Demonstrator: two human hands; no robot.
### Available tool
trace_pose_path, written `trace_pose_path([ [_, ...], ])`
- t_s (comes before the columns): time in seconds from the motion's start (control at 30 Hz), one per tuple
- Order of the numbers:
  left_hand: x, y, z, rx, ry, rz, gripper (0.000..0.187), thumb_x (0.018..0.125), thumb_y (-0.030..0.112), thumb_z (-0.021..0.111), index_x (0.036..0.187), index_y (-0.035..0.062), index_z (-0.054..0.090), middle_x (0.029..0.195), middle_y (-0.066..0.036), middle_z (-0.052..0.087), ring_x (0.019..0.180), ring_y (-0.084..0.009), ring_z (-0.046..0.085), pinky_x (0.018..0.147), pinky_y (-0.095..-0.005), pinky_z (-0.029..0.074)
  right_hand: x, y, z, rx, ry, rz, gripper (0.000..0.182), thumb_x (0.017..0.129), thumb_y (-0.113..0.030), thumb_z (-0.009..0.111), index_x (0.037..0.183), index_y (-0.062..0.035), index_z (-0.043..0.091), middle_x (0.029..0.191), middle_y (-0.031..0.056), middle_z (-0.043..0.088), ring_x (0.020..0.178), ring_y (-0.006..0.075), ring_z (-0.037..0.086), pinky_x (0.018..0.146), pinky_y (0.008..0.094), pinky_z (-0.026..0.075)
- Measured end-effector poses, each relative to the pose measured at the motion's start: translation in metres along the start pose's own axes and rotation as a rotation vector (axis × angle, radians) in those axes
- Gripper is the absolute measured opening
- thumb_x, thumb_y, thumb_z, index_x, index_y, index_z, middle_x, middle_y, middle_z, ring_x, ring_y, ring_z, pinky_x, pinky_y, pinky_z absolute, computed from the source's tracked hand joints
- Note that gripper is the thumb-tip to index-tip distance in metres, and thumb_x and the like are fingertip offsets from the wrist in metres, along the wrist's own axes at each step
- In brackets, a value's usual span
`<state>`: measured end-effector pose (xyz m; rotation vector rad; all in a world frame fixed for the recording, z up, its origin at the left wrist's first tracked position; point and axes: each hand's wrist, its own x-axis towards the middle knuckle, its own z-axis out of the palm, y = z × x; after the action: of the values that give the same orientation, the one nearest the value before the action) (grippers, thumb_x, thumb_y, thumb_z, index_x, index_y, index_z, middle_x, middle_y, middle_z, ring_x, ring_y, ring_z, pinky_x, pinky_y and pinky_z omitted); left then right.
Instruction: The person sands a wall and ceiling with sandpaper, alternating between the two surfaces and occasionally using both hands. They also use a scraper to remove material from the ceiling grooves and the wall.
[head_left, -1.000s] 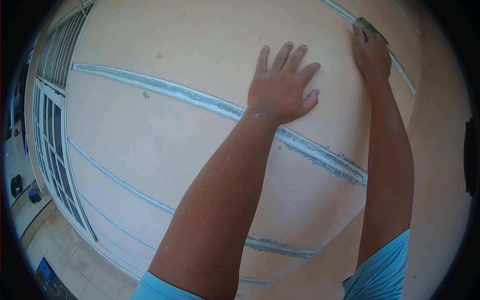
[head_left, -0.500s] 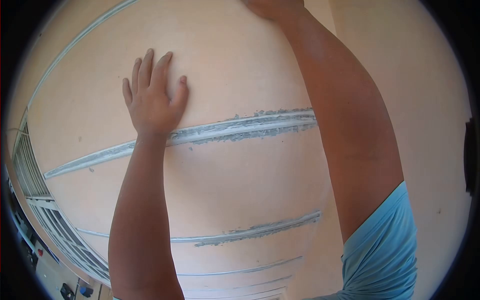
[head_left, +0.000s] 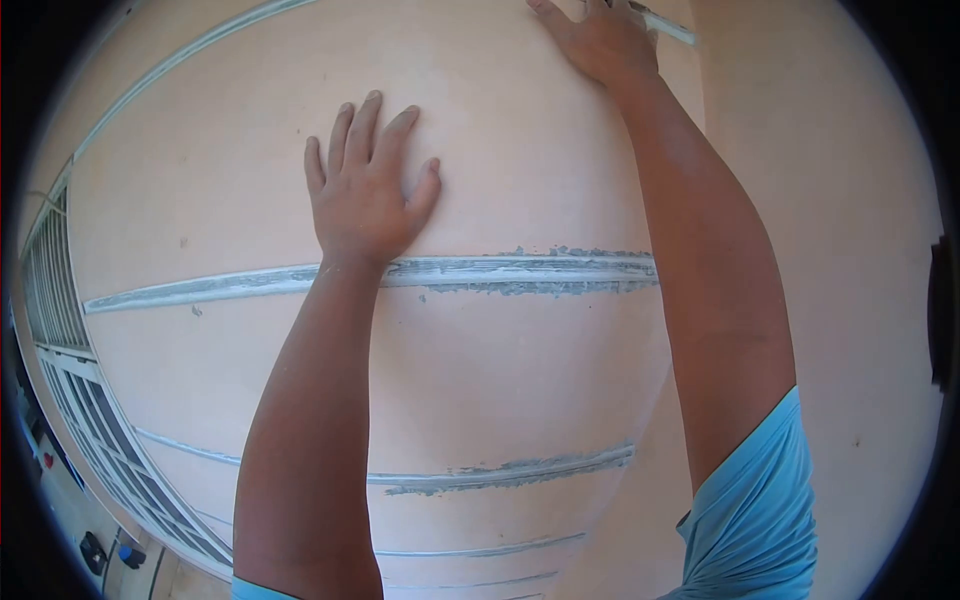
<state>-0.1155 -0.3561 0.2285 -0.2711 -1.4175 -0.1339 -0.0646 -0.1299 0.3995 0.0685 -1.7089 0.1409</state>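
My left hand (head_left: pixel 368 200) lies against the peach-coloured wall (head_left: pixel 500 140), fingers spread and nothing visible in it. Its wrist is just above a long horizontal groove (head_left: pixel 520 270) with grey, ragged filler edges. At the top edge of the view is my right hand (head_left: pixel 612 48), its thumb stretched out to the left along the wall. The other fingers reach up over an upper groove (head_left: pixel 675 28) and are partly cut off by the frame, so anything under their tips is hidden.
Further down the wall runs a lower groove (head_left: pixel 540 472) with grey smears, and thinner lines lie below it. A side wall (head_left: pixel 820 200) meets this one at the right. Far left are a white barred window or gate (head_left: pixel 120 450) and small items (head_left: pixel 130 556) on the floor.
The view has shifted, so both hands sit further right in it. My right hand is now lower in the frame and shows more, with the upper groove visible beside it. My left hand stays spread.
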Motion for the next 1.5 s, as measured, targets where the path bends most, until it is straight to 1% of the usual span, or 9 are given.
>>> trace_pose_path([
  [0.3,-0.003,-0.002,0.002,-0.086,0.053,-0.057,0.052,0.091,0.043,0.063,0.141,0.0282,0.057,0.156,-0.007,0.045,0.148,-0.0298,0.035,0.122,-0.0569,0.020,-0.003,-0.118,0.033,0.020,0.018,-0.205,0.089,0.095,-0.071,0.047,0.157,-0.0090,0.035,0.164,0.0202,0.031,0.154,0.0356,0.024,0.124,0.0609,0.012],
  [0.6,-0.001,-0.003,0.005,-0.019,0.029,0.006,0.052,0.091,0.041,0.063,0.141,0.0254,0.058,0.156,-0.007,0.046,0.148,-0.0320,0.036,0.122,-0.0576,0.020,0.003,-0.015,0.014,-0.048,0.053,-0.154,0.084,0.095,-0.066,0.052,0.154,-0.0068,0.041,0.161,0.0213,0.036,0.152,0.0345,0.029,0.123,0.0601,0.016],
  [0.7,0.000,-0.001,0.005,-0.018,0.036,-0.001,0.052,0.091,0.041,0.063,0.141,0.0252,0.058,0.156,-0.007,0.046,0.148,-0.0323,0.036,0.122,-0.0575,0.021,-0.006,0.027,-0.014,-0.047,0.043,-0.031,0.074,0.096,-0.056,0.059,0.147,-0.0038,0.049,0.153,0.0217,0.047,0.144,0.0356,0.042,0.119,0.0482,0.033],
  [0.8,0.001,0.000,0.005,-0.002,0.048,-0.021,0.052,0.091,0.041,0.063,0.141,0.0260,0.058,0.156,-0.007,0.047,0.148,-0.0316,0.037,0.122,-0.0571,0.021,-0.003,0.055,-0.015,-0.060,0.088,0.052,0.072,0.096,-0.055,0.062,0.146,-0.0045,0.051,0.150,0.0211,0.050,0.141,0.0351,0.046,0.116,0.0445,0.038],
  [0.93,-0.003,0.000,0.004,-0.005,0.040,-0.048,0.051,0.092,0.040,0.063,0.141,0.0272,0.058,0.156,-0.007,0.047,0.148,-0.0304,0.037,0.122,-0.0565,0.021,-0.004,0.032,-0.002,-0.006,0.142,0.017,0.072,0.095,-0.054,0.064,0.148,-0.0071,0.049,0.153,0.0198,0.048,0.144,0.0349,0.041,0.119,0.0487,0.033],
  [1.0,-0.001,0.000,0.003,-0.017,0.044,-0.042,0.051,0.092,0.039,0.063,0.141,0.0276,0.058,0.156,-0.006,0.047,0.148,-0.0300,0.037,0.122,-0.0564,0.021,-0.022,-0.001,-0.002,-0.023,0.140,-0.149,0.080,0.094,-0.059,0.061,0.153,-0.0082,0.042,0.158,0.0196,0.041,0.149,0.0352,0.034,0.122,0.0536,0.026],
  [1.07,-0.002,0.000,0.004,-0.004,0.047,-0.030,0.051,0.092,0.039,0.063,0.141,0.0270,0.058,0.156,-0.006,0.047,0.148,-0.0301,0.037,0.122,-0.0562,0.021,-0.017,-0.016,0.019,-0.028,0.162,-0.132,0.087,0.094,-0.066,0.056,0.157,-0.0087,0.035,0.162,0.0202,0.034,0.153,0.0353,0.026,0.124,0.0572,0.020],
  [1.3,-0.001,-0.001,0.004,0.029,0.051,0.012,0.051,0.094,0.037,0.063,0.142,0.0249,0.057,0.157,-0.007,0.046,0.148,-0.0300,0.037,0.122,-0.0566,0.021,-0.006,0.025,-0.010,-0.172,-0.095,-0.167,0.096,0.094,-0.073,0.049,0.157,-0.0024,0.031,0.164,0.0215,0.030,0.153,0.0363,0.028,0.123,0.0522,0.026],
  [1.5,-0.001,0.000,0.004,0.040,0.050,0.022,0.051,0.094,0.037,0.062,0.143,0.0245,0.057,0.157,-0.008,0.046,0.148,-0.0302,0.037,0.122,-0.0566,0.021,0.004,0.071,-0.022,-0.184,-0.157,0.081,0.096,0.097,-0.073,0.041,0.158,-0.0004,0.029,0.165,0.0219,0.027,0.151,0.0379,0.030,0.123,0.0506,0.028],
])
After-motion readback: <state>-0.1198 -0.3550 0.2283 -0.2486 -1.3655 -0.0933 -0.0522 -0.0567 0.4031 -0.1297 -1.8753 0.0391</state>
